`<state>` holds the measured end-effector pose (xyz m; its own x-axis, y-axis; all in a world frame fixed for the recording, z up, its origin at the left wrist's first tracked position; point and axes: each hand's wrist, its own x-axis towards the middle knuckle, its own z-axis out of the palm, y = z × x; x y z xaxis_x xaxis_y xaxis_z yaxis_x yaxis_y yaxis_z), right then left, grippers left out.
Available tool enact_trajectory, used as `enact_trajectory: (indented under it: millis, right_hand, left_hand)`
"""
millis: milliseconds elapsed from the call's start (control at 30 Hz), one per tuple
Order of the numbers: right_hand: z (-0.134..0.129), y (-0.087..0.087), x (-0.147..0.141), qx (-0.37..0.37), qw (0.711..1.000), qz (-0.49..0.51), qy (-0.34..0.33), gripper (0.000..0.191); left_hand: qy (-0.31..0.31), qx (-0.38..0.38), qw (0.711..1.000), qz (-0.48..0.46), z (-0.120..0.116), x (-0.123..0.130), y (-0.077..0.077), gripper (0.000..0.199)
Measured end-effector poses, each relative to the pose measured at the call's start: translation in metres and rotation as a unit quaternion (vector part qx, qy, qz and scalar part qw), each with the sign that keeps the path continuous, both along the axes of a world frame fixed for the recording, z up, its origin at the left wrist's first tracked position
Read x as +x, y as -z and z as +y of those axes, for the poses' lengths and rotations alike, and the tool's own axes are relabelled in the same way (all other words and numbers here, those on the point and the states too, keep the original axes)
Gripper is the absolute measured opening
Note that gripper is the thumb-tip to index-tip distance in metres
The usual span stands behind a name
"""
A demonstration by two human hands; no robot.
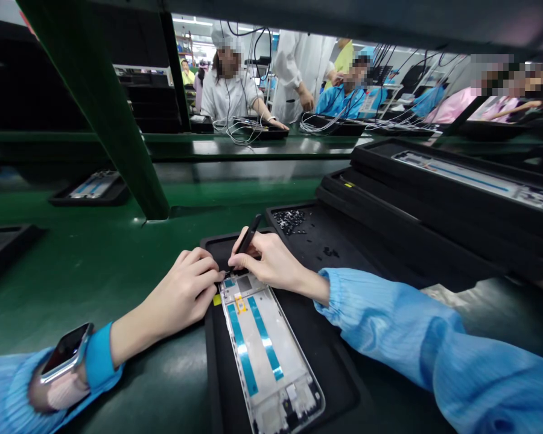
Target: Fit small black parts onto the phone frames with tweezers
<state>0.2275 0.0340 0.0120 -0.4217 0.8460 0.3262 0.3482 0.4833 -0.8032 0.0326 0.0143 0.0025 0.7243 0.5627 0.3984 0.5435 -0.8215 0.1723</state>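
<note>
The right hand (pixel 271 260) grips a slim black pen-shaped tool (pixel 248 234) in a narrow, pen-style hold, its upper end leaning away from the person and its tip hidden behind the fingers; the left hand (pixel 181 294) sits just beside it, curled, with its fingertips (pixel 213 272) at the top edge of a phone frame (pixel 266 355); whether those fingers pinch anything cannot be told from this view.

The phone frame lies flat in a black tray (pixel 330 367), its long axis running toward the person; it has a silver rim, two blue strips along its pale back and a small yellow marking near the hands; a yellow tag (pixel 216 299) sits just beside its left edge.

A smartwatch (pixel 67 352) is strapped over the left wrist, and blue pleated sleeves (pixel 389 325) cover both forearms.

Beyond the hands, a second black tray (pixel 326 241) holds a scatter of small black parts (pixel 289 220); stacked black trays (pixel 434 181) to the right carry another phone frame (pixel 475 176).

All this stands on a green conveyor belt (pixel 72 289), with a green post (pixel 113 108) rising at the left; across the line, co-workers (pixel 230 84) in white and blue smocks sit among trailing cables (pixel 239 129).
</note>
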Motion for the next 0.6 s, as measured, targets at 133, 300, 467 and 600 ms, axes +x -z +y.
enact_trajectory:
  millis: [133,300,467,600]
  right_hand:
    - [-0.0013,-0.0014,0.0000,0.006,1.000,0.004,-0.004,0.008]
    - [-0.0006,0.0002,0.0006,0.010,1.000,0.000,-0.010,0.009]
    - [-0.0010,0.0026,-0.0018,0.123,0.990,-0.056,-0.038,0.007]
    - [-0.0013,0.0032,-0.0030,0.138,0.988,-0.049,-0.042,0.005]
  left_hand:
    - [0.002,0.006,1.000,-0.001,0.0003,0.0002,0.0004,0.024]
    - [0.001,0.001,1.000,0.000,-0.0003,0.0010,0.0007,0.026]
    - [0.004,-0.004,1.000,-0.005,0.0008,0.0004,0.0028,0.024]
    - [0.013,0.008,1.000,-0.023,0.0023,-0.0008,0.0031,0.022]
